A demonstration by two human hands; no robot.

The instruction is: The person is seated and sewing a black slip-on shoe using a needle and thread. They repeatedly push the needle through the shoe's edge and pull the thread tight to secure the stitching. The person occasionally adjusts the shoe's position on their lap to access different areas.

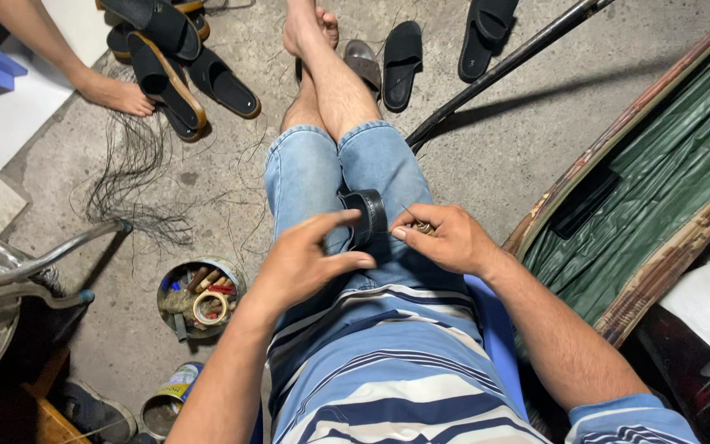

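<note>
Left hand (301,261): centre of the frame, over the left thigh, fingers half curled, thumb and forefinger pinching the near edge of the black strap
Right hand (445,238): just right of centre, closed around a small metallic tool, perhaps an awl or needle holder; too small to name surely
Black strap (367,215): curved leather band resting on the denim shorts (322,177), between both hands, touching the left fingertips, just beside the right thumb
Thin thread: faint line rising from the right fingers toward the strap
Tin of tools (199,298): lower left of centre on the concrete floor (495,140), holding tape rolls and handles
Black sandals (170,62): piled at upper left; more pairs at upper centre
Another person's foot (117,92): upper left, beside the sandals
Loose dark fibres (129,177): scattered at left
Green sheet (667,189): right edge, inside a worn wooden frame
Dark rod (503,66): slanting across upper right
</note>
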